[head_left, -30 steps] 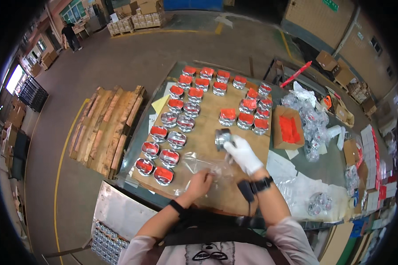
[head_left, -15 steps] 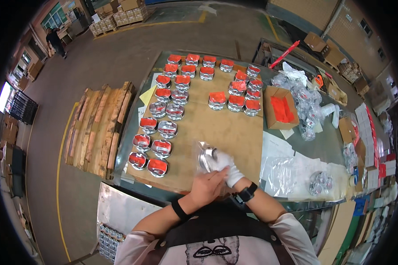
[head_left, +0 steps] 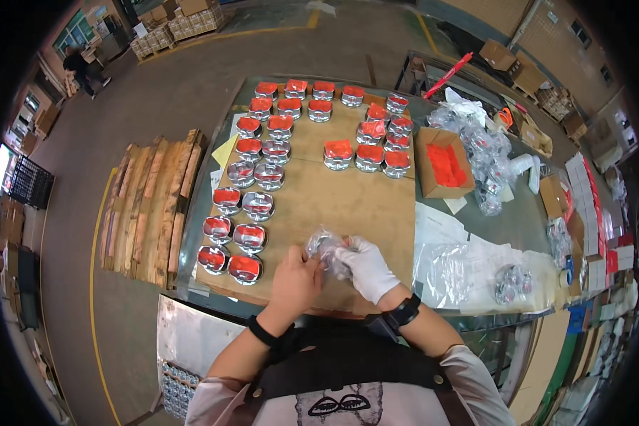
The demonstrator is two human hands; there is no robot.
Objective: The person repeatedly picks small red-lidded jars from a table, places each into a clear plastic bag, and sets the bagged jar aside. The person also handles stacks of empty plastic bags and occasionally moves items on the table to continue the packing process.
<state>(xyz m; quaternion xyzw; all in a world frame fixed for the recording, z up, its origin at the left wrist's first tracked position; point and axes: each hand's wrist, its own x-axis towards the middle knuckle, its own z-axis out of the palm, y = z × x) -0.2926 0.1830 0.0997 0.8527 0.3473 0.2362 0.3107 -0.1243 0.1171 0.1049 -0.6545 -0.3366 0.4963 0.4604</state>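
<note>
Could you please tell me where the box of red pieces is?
In the head view, the box stands right of the brown board, just left of the heap of plastic-wrapped parts.

Between the left hand and the right hand, a clear bag of thin, crinkled, glossy plastic surrounds a shiny grey metal piece. The right hand wears a glove of matt white cloth. Under both hands lies a sheet of brown cardboard, smooth and matt. Left of the left hand, the metal parts look polished, many topped with smooth red pieces. Farther left, the pallet is rough, dull wood. Right of the right hand, the papers are white, partly beneath glossy, wrinkled clear plastic. Beyond them, the green bench is smooth and faintly glossy.
</note>
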